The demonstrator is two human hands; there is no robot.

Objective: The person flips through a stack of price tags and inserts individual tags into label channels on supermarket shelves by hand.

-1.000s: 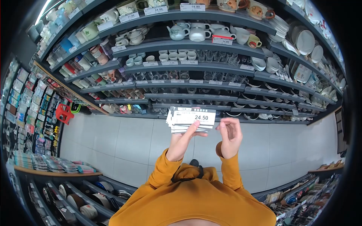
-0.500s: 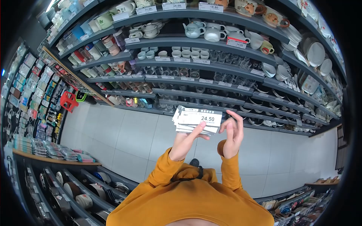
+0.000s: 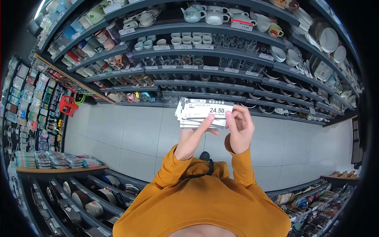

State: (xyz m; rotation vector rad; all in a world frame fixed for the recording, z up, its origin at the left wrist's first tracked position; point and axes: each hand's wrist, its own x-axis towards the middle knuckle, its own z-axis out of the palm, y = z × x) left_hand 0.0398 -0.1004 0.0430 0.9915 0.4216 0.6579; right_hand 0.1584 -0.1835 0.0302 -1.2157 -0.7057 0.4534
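Observation:
A stack of white price tags [image 3: 197,112] is held up in front of my chest, the top one printed 24.50. My left hand [image 3: 190,141] grips the stack from below, thumb pressed across its face and fingers behind. At the stack's right edge, my right hand [image 3: 241,132] pinches the top tag between thumb and fingers. The tags are slightly fanned, with uneven edges at the left. Beyond the hands, price labels line the edges of the tableware shelves [image 3: 205,86].
Teapots [image 3: 193,14], small cups [image 3: 185,40], glasses and plates [image 3: 328,39] fill the shelves ahead. A red plastic stool [image 3: 68,106] stands at the left by hanging goods. Pans sit in racks [image 3: 83,185] at lower left. Tiled floor [image 3: 138,130] lies between.
My right hand has closed from spread fingers onto the stack's right edge. The stack has risen a little in view, and the shelves have shifted up and left.

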